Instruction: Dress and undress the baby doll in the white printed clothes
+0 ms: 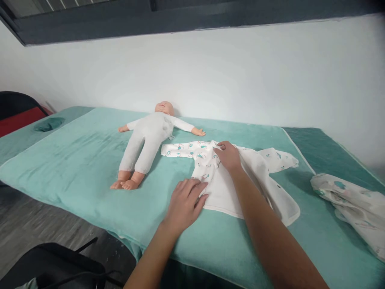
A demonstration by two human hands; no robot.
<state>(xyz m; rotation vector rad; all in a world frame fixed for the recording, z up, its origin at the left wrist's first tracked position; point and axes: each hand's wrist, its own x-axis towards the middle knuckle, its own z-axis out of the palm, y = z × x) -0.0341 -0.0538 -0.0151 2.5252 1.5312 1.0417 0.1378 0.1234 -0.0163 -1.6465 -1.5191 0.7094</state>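
A white baby shirt (224, 190) with small teal and red prints lies spread on the bed, one front panel folded out to the right. My right hand (230, 156) is closed on the fabric near the collar, thumb and fingers pinched together. Lower down, my left hand (186, 202) rests at the shirt's side edge, its thumb and fingertips apart and touching the cloth. Left of the shirt, a baby doll (152, 132) with a white cloth body lies on its back, arms out. Its right-side hand is near the shirt's sleeve.
A teal cover (75, 160) spreads over the bed, which stands against a white wall (210, 76). Another printed white cloth (355, 204) lies bunched at the right edge. A black chair (57, 265) is at the lower left, and a red and black seat (21, 116) at the far left.
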